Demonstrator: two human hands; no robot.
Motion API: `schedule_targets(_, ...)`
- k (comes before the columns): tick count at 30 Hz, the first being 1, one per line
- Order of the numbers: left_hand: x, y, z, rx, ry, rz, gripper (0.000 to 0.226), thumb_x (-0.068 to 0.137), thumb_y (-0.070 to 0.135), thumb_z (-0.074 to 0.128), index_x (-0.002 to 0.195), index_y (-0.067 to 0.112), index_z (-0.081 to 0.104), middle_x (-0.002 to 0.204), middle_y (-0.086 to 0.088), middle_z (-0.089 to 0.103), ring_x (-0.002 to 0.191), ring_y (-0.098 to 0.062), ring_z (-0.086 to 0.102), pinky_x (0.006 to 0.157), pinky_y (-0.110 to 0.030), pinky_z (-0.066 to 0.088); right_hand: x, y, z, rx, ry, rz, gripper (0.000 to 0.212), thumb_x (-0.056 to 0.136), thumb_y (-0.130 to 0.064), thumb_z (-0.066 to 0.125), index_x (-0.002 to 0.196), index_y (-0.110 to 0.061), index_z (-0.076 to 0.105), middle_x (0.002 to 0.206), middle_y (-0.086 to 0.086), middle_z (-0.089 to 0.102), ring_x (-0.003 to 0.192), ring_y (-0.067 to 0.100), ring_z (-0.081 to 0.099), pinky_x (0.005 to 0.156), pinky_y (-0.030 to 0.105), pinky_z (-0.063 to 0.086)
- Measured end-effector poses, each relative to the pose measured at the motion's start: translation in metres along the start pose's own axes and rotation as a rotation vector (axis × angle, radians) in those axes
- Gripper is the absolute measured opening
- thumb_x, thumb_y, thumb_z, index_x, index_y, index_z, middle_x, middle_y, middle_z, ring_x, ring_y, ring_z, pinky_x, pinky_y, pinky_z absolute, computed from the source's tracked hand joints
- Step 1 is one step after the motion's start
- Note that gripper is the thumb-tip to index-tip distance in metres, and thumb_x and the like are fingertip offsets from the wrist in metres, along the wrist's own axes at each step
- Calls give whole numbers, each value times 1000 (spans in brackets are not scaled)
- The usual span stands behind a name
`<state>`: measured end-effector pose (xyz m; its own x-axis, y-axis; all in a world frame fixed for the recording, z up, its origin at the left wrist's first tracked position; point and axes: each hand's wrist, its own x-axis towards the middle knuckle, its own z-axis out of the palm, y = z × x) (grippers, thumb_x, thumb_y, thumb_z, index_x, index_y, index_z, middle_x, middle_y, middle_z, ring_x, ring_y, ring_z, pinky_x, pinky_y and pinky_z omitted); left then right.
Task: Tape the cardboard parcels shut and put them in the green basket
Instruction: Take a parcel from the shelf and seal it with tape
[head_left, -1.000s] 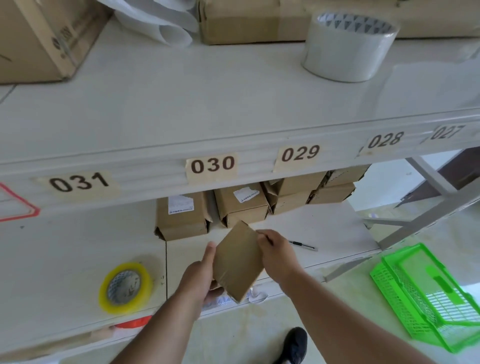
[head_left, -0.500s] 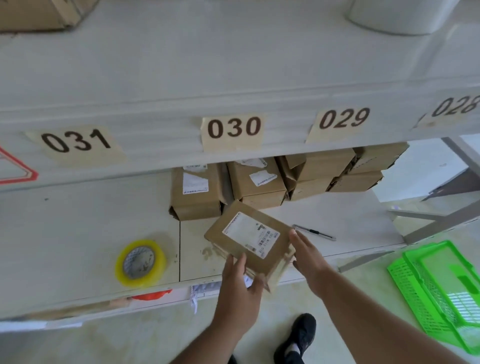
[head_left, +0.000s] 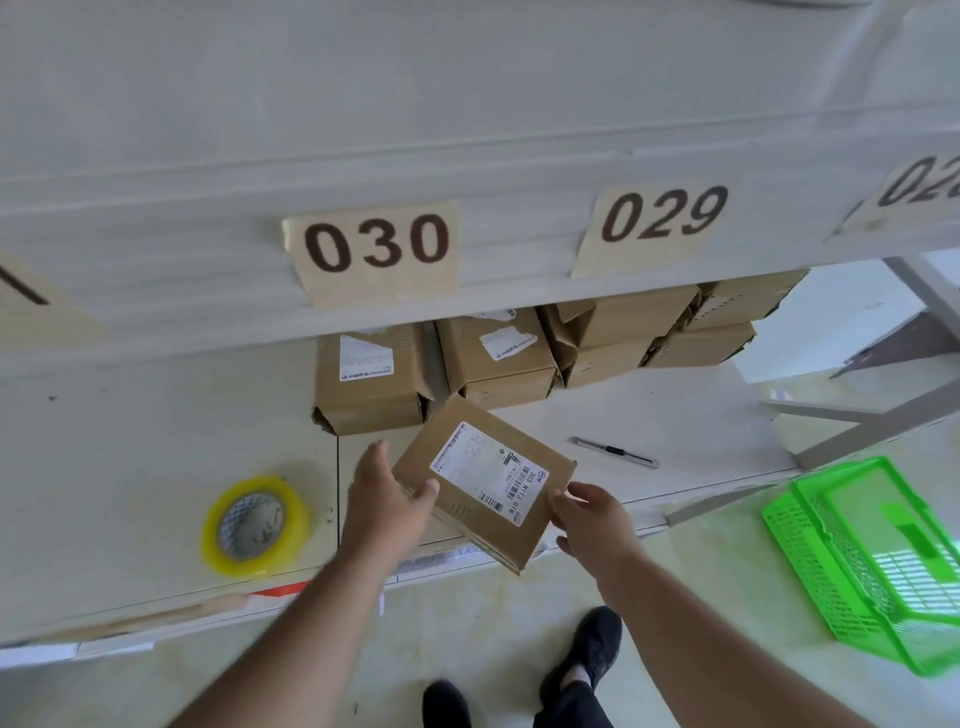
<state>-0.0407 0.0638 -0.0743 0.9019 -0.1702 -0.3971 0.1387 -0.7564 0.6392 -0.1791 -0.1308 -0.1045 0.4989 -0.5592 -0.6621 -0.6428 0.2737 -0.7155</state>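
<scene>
Since half a second ago: parcel (head_left: 485, 480) turned flatter, label up, over the lower shelf (head_left: 156, 441) front edge. Left hand (head_left: 387, 496) grips its left corner, thumb on top; right hand (head_left: 589, 512) pinches the right edge, fingers underneath hidden. Yellow tape roll (head_left: 254, 525) lies left on the shelf, green basket (head_left: 872, 561) on the floor, right. Advice: set parcel flat, pin with one hand, fetch tape, run it along the seam
</scene>
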Motion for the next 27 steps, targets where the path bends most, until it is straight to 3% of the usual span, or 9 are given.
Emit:
schedule_targets(3,10,-1,-6,-23,-180,-14,64,90,32,76,146,25,47,134,9,59,111,-14,60,95,-33,49,-8,-3,-1,28,-56,-37,14,101,-24,64,113,-30,69,104,-14,78,105,17,71,99,48,57)
schedule_targets(6,6,-3,-11,-118,-45,91,34,86,40,80,115,33,66,112,10,70,97,-10,67,85,-32,55,-21,-22,-10,100,-55,-150,35,100,-29,69,134,-25,63,118,-13,75,105,7,70,87,30,55)
schedule_targets(9,-8,7,-18,-248,61,140,13,88,42,78,87,35,68,89,14,73,86,-10,69,74,-31,55,-37,-39,-23,159,-256,-301,35,101,-29,66,135,-33,62,117,-17,75,101,-3,70,72,7,51)
schedule_targets(11,-11,13,-21,-300,54,73,21,90,49,74,88,29,71,86,10,75,86,-16,71,76,-35,58,-40,-46,-24,89,-385,-369,51,96,-21,73,140,-41,55,124,-15,73,111,2,70,81,12,55)
schedule_targets(14,-8,16,-31,-324,-5,-9,48,85,69,64,89,23,76,85,4,78,85,-23,74,85,-48,62,-33,-48,-23,-183,-334,-464,79,79,-21,90,142,-44,48,129,-9,70,119,18,68,90,39,62)
schedule_targets(18,-17,18,-48,-354,-74,83,43,86,73,63,101,35,76,104,12,76,102,-17,70,97,-46,56,-33,-56,-26,-234,-119,-503,53,80,-57,84,126,-42,62,108,-21,75,99,1,72,79,26,61)
schedule_targets(21,-29,18,-49,-407,-138,168,42,84,62,75,120,42,66,116,20,72,108,0,66,95,-33,50,-36,-55,-20,-254,34,-438,78,67,-94,62,110,-30,69,94,-14,78,85,6,74,76,39,64)
schedule_targets(25,-36,16,-42,-434,-110,156,33,90,50,73,120,38,65,100,21,74,84,6,68,83,-30,52,-41,-51,-8,-166,-39,-425,46,80,-66,79,109,-30,70,97,-13,79,87,7,76,70,37,65)
schedule_targets(27,-38,13,-40,-406,-97,166,28,92,50,71,116,37,66,99,23,73,83,8,67,79,-27,49,-42,-50,-5,-56,-152,-423,51,75,-49,92,117,-31,69,105,-8,79,96,11,77,69,34,65)
